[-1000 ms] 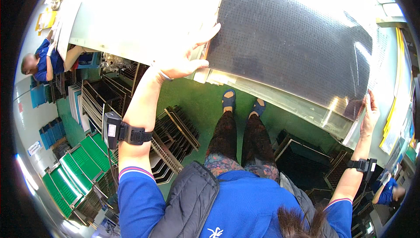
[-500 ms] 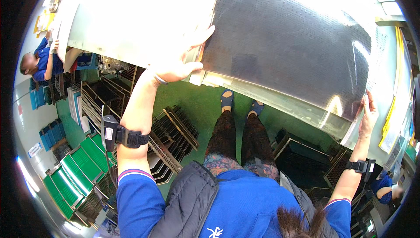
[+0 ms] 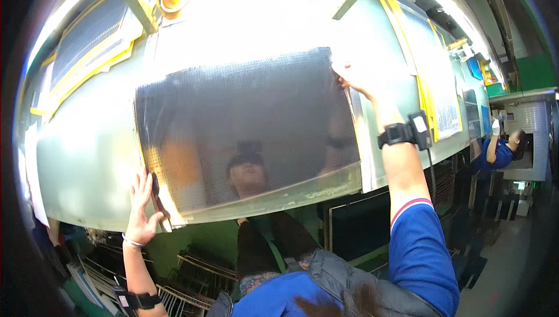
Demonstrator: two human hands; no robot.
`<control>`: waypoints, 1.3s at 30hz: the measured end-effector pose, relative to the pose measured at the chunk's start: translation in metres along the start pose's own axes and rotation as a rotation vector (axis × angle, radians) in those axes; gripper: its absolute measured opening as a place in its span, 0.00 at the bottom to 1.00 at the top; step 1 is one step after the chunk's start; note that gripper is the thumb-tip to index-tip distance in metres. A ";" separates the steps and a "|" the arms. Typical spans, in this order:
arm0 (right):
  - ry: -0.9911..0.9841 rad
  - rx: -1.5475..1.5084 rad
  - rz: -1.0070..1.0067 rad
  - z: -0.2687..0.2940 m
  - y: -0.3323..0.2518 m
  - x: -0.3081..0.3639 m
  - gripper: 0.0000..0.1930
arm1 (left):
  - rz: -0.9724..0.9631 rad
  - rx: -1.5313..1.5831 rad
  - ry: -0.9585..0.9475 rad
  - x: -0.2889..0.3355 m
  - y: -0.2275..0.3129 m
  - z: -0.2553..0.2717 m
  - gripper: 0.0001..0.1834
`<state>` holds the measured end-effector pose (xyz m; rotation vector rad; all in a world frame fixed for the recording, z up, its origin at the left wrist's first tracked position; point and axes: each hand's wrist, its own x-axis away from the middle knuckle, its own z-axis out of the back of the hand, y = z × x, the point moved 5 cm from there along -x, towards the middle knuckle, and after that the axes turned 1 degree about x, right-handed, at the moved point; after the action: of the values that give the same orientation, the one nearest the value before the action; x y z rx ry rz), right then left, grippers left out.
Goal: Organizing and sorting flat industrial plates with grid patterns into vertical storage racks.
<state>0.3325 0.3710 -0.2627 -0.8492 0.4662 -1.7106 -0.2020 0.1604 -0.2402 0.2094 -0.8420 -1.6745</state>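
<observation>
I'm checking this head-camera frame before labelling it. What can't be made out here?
- Left hand: palm hidden, pressed against the dark dotted sheet.
- Right hand: fingertips washed out by glare, grip unclear.
- Workbench top: items lost in overexposure.
- Racks below: dark, cut by the lower edge.

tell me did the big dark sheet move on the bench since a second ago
Cannot tell. The camera itself swung round, so the bench looks different too. Now the dark dotted sheet lies flat on the pale bench, left hand at its near corner, right hand at its far corner.
</observation>
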 end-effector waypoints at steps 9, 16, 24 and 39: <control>0.358 0.540 0.606 -0.018 -0.040 -0.016 0.18 | 0.027 -0.021 -0.002 -0.004 -0.001 0.004 0.50; 0.373 0.582 0.599 -0.017 -0.041 -0.020 0.17 | 0.027 -0.002 0.017 -0.006 0.001 0.002 0.50; 0.169 0.482 0.309 -0.017 -0.051 -0.013 0.19 | 0.046 -0.048 0.054 0.001 0.000 0.004 0.48; 0.577 0.634 0.515 -0.026 -0.043 0.011 0.21 | -0.041 -0.562 0.612 -0.137 0.044 0.023 0.28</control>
<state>0.2836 0.3715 -0.2467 0.2260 0.4314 -1.4538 -0.1400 0.2928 -0.2360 0.3234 0.0950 -1.6797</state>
